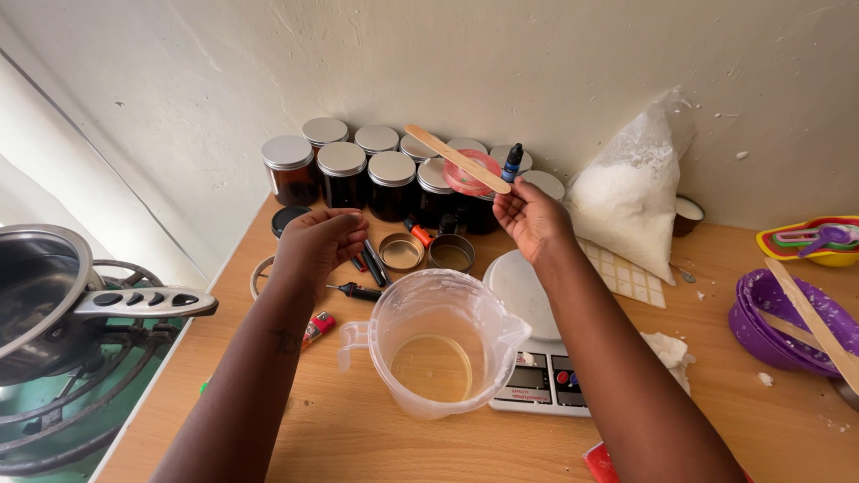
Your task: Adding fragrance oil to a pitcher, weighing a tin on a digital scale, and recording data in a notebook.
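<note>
Wooden stick point(456, 158) is held in the right hand point(531, 217), pinched between thumb and fingers at its lower end, so that the flat blade slants up and to the left, above the jars and clear of everything on the worktop point(358, 420). Gripped by its end in this way, the length of the stick is left free. The left hand point(318, 243) is loosely curled with the fingers folded inward, held above the worktop; whether something small is enclosed in it cannot be told.

A clear plastic jug point(438, 344) has been set just in front of both hands, near the middle of the worktop, with a shallow layer of pale yellow liquid at its bottom and white smears on its walls. It stands just beside a white kitchen scale point(537, 358), partly covering its left edge, within easy reach of either hand.

Dark jars with silver lids point(367, 174) are lined up against the wall, out of the working space. A small dropper bottle point(512, 163) and a pink lid point(472, 172) are seen among them, behind the stick. Two open round tins point(425, 252) lie in front of the jars. A bag of white flakes point(631, 192) leans at the wall to the right, and a purple bowl point(787, 322) with another wooden stick across it sits at the far right. A pot point(45, 295) rests on a burner to the left, off the worktop.
</note>
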